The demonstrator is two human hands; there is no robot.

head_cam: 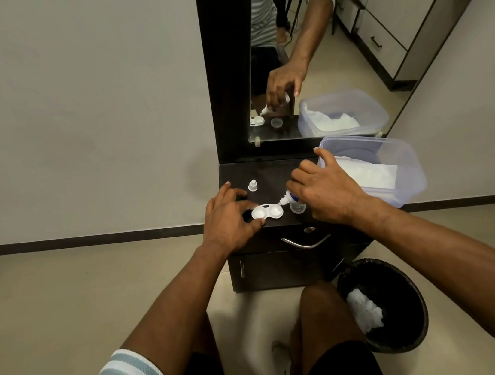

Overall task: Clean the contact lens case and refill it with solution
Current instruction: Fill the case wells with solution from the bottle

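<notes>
A white two-well contact lens case (267, 211) lies open on the dark cabinet top (273, 174). My left hand (228, 221) pins its left end with thumb and fingers. My right hand (327, 192) grips a small white solution bottle (287, 198), tipped left so its nozzle points down at the case's right well. The bottle's white cap (252, 185) stands behind the case. A round clear lid (298, 206) sits just right of the case, partly under my right hand.
A clear plastic tub (407, 166) holding white tissues stands at the right of the top, touching my right hand. A mirror (316, 52) rises behind. On the floor at the right stands a black bin (414, 316) with crumpled tissue. Drawer handle (305, 242) below.
</notes>
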